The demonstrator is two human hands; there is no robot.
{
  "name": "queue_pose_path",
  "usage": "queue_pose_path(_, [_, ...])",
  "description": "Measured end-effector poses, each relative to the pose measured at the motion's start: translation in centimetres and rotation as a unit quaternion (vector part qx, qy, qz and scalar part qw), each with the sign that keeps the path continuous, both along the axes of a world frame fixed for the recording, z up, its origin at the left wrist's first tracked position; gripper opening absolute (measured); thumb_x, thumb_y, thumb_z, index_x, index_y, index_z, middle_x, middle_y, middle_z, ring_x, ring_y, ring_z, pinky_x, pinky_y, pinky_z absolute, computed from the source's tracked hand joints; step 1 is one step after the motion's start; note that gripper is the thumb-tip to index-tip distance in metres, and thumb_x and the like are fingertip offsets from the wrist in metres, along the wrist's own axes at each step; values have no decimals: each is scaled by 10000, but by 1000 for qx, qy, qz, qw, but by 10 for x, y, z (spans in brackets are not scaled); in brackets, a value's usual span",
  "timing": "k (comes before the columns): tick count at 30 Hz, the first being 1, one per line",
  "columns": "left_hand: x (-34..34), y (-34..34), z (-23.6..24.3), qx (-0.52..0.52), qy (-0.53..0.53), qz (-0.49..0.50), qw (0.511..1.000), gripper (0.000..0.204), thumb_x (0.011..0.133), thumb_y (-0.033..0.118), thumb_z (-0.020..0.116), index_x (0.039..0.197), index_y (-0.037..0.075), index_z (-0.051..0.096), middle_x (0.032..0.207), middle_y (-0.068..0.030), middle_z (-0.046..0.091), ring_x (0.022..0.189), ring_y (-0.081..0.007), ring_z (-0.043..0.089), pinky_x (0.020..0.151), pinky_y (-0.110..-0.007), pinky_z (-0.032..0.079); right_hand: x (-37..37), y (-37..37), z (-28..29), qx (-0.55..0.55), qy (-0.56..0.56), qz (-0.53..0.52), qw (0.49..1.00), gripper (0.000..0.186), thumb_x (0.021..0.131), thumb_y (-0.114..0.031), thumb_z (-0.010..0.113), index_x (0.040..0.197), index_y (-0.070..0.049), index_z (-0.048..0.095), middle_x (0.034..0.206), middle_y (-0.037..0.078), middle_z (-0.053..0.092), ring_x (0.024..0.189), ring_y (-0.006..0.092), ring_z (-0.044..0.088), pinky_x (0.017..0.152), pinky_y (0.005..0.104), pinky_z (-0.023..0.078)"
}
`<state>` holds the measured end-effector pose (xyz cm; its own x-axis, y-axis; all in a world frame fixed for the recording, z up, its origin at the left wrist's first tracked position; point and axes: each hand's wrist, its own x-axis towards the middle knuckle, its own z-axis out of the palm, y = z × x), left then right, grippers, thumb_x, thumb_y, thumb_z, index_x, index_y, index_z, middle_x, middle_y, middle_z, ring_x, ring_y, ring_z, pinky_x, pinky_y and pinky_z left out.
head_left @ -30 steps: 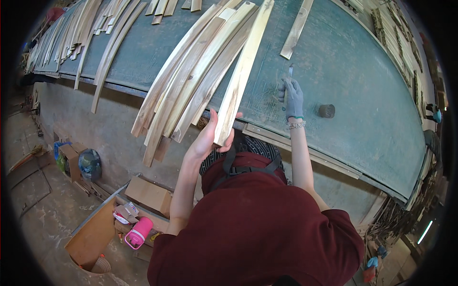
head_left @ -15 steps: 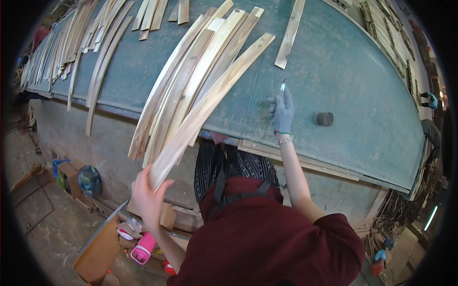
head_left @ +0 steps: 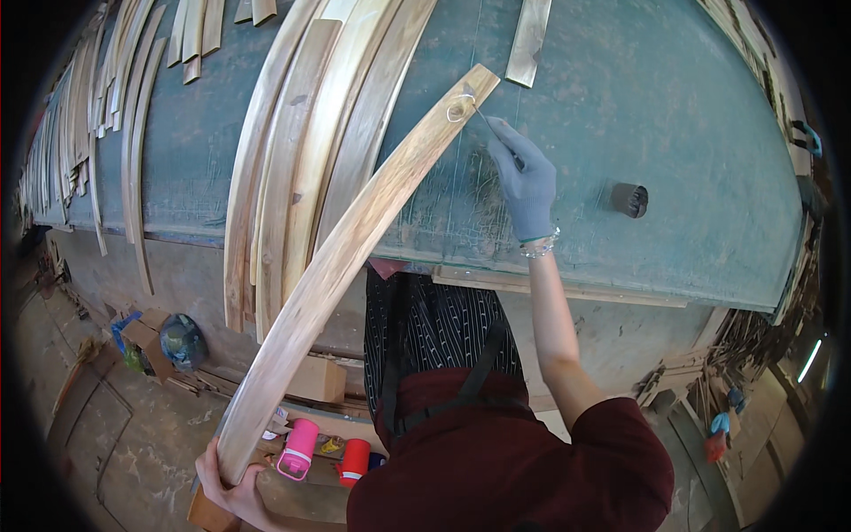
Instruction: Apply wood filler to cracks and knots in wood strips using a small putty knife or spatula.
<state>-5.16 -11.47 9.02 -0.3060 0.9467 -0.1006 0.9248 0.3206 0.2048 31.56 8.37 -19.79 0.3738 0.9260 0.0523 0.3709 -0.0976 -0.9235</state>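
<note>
My bare left hand (head_left: 232,493) is wrapped around the near end of a long pale wooden board (head_left: 332,257), which slants up and right over the green table (head_left: 620,115). Near its far end the board has a dark knot (head_left: 458,108), with a whitish line curving around it. My right hand (head_left: 529,182), in a grey glove, pinches a thin pointed tool (head_left: 483,115) whose tip reaches the board's edge beside that knot. The fingers hide most of the tool, so its kind is unclear.
Several boards (head_left: 297,168) lie left of mine, their ends overhanging the table's near edge. More boards (head_left: 133,133) are at the far left. A single board (head_left: 528,44) lies ahead. A small dark cup (head_left: 631,200) stands right of my glove. Pink (head_left: 299,448) and red (head_left: 355,461) containers sit below.
My left hand has drawn the board down and toward me, off the other boards. My right hand has brought the tool to the board's far end by the knot.
</note>
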Motion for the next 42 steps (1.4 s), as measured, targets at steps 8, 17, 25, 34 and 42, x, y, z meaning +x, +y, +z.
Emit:
queue_pose_path(8, [-2,7,11,-23,-9,39,999,561,516,-18,648,1069,-24,556,889,-89,508,856,-219,507,788,-291,393,8,18,11,-34,-144,77,986,213,790,-215,601,996,-229,652,599,20,502,501,140,473,478,267,396])
queue_pose_path(17, [0,8,10,2,6,39,999,569,500,-32,636,1064,-25,557,879,-88,510,855,-216,508,792,-288,393,8,18,13,-8,-246,102,964,203,789,-224,599,981,-263,654,569,0,462,477,132,447,439,260,369])
queue_pose_path(25, [-6,6,10,7,10,24,1000,569,511,-46,637,1073,-27,551,881,-87,511,848,-215,509,777,-285,399,24,23,24,-43,-202,149,967,212,788,-227,593,988,-263,654,600,-4,514,496,134,485,452,266,380])
queue_pose_path(34, [-1,11,13,-6,7,18,1000,550,523,-73,631,1066,-42,547,848,-88,505,803,-206,505,737,-276,405,22,27,26,-41,-253,158,954,210,799,-251,565,987,-285,652,596,-7,499,495,133,489,458,264,382])
queue_pose_path(42, [-6,13,11,1,1,-12,1000,541,526,-63,635,1061,-46,549,838,-88,508,796,-206,507,725,-278,408,23,29,22,-38,-199,147,968,211,802,-252,566,993,-288,649,593,-4,493,502,136,491,462,267,384])
